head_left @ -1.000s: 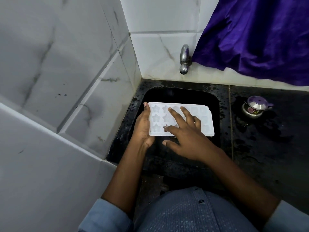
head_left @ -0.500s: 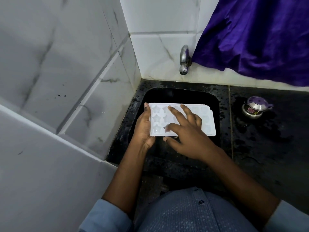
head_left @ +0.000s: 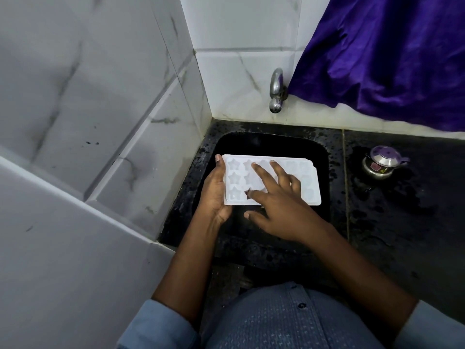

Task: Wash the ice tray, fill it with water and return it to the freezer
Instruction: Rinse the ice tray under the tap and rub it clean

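Observation:
A white ice tray (head_left: 308, 182) with star-shaped cups is held level over the black sink (head_left: 271, 147). My left hand (head_left: 214, 195) grips its left short edge, thumb on the rim. My right hand (head_left: 279, 205) lies flat across the tray's middle with fingers spread, fingertips pressing into the cups. The tray's centre is hidden under that hand. A steel tap (head_left: 276, 91) juts from the back wall above the sink; no water is seen running from it.
White marbled tiles (head_left: 100, 109) close in the left side. A purple cloth (head_left: 390, 54) hangs at the upper right. A small steel pot with a lid (head_left: 381, 165) stands on the wet black counter (head_left: 402, 217) right of the sink.
The right hand's fingers have slid slightly over the cups; the tray and the left hand have stayed almost in place.

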